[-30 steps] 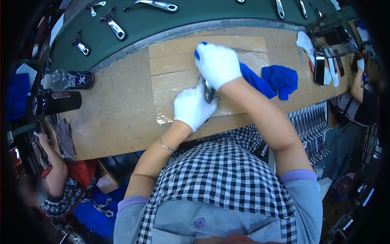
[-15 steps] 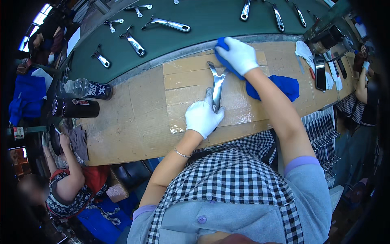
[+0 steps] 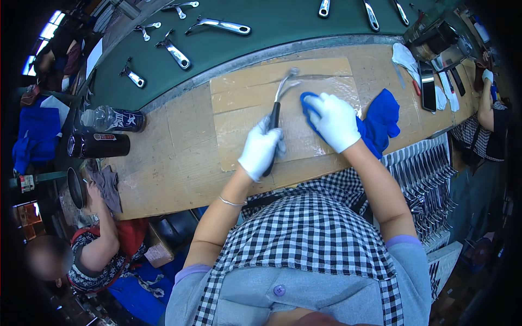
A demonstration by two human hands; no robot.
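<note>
My white-gloved left hand is closed around the handle of a shiny Y-shaped metal utensil, which looks like a peeler. Its dark edge is turned up and the forked head points away from me. A blue cloth is bunched in my gloved right hand, just right of the utensil and apart from it. The cloth's loose end trails to the right over the table. Both hands are above a tape-covered cardboard sheet.
Beyond the table, several similar metal utensils lie on a green belt. A bottle and a dark tumbler are at left. A phone lies at right, above a rack of metal pieces. Another person works at lower left.
The utensil has been turned from its broad face onto its edge. My right hand has come nearer to me with the blue cloth, away from the forked head.
</note>
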